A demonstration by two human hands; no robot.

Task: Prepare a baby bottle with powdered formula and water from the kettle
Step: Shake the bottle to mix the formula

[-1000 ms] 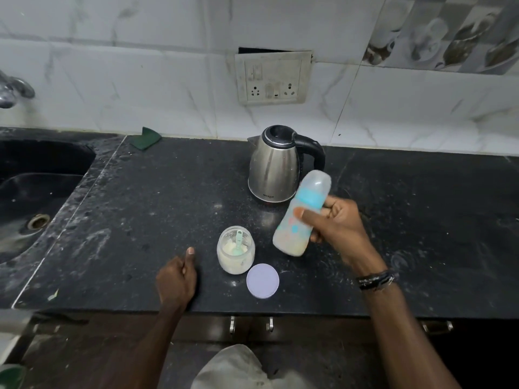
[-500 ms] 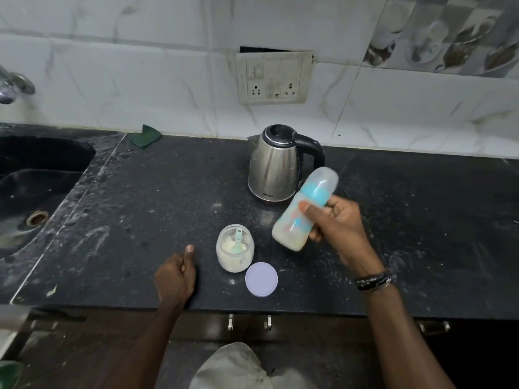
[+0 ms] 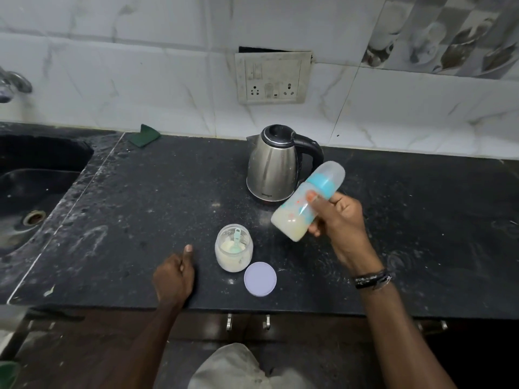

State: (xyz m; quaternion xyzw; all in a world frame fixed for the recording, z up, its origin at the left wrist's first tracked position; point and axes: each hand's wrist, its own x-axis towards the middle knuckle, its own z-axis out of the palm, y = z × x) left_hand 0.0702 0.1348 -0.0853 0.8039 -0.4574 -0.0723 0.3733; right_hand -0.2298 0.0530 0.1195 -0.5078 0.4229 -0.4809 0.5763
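I am holding the baby bottle (image 3: 304,203) in my right hand (image 3: 338,220), fingers wrapped round its middle, lifted off the worktop (image 3: 140,197) and tilted so the clear cap and blue collar are pointing up and away to the right. Pale milky liquid is sitting in its lower end. The bottle is hanging just in front of the steel kettle (image 3: 276,164), which is standing upright with its black handle to the right. Nearer me the open formula jar (image 3: 234,251) is standing with a green scoop (image 3: 236,242) inside it — its lilac lid (image 3: 260,279) is lying flat just beside it. My left hand (image 3: 174,276) is resting near the front edge, fingers curled under, thumb pointing forward, gripping nothing. A dark sink (image 3: 33,192) is lying at the far left.
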